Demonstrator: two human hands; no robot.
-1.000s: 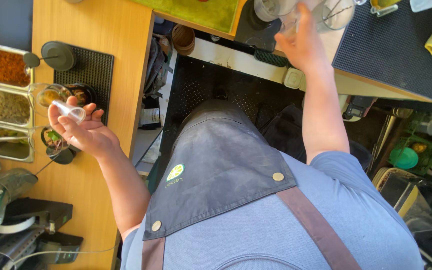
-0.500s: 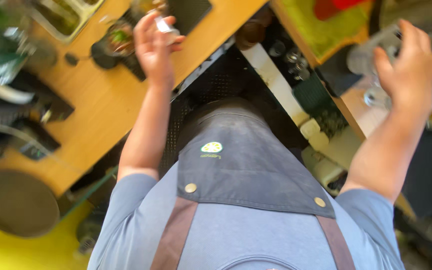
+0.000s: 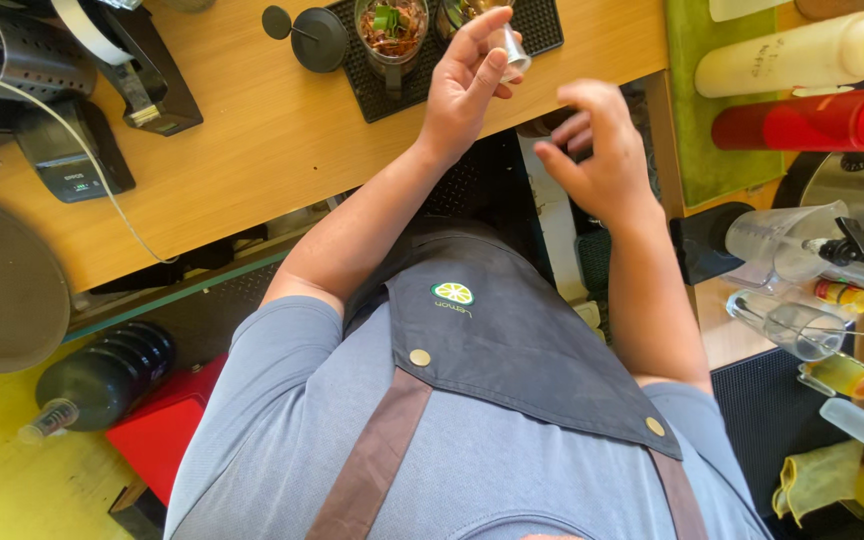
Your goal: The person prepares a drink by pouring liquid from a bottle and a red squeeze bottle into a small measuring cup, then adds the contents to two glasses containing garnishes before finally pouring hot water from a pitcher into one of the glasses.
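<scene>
My left hand (image 3: pixel 464 88) reaches over the wooden counter (image 3: pixel 252 140) and is shut on a small silver measuring cup (image 3: pixel 512 50), held tilted at the edge of a black bar mat (image 3: pixel 542 25). Just beyond it on the mat stands a glass filled with chopped red and green garnish (image 3: pixel 392 25). My right hand (image 3: pixel 597 150) hovers a little to the right of the left hand, off the counter's edge, with its fingers loosely curled and nothing in them. My grey shirt and dark apron (image 3: pixel 512 350) fill the lower view.
A round black lid (image 3: pixel 317 38) and a small printer (image 3: pixel 62 165) sit on the counter. To the right are white (image 3: pixel 802 55) and red (image 3: pixel 812 120) squeeze bottles, a clear jug (image 3: pixel 777 240) and a yellow cloth (image 3: pixel 817 475). A grey round tray (image 3: pixel 2 285) and a dark bottle (image 3: pixel 102 375) lie at the left.
My right hand has left the items at the right and swung in close to my left hand. The left hand keeps hold of the silver cup. The view has turned.
</scene>
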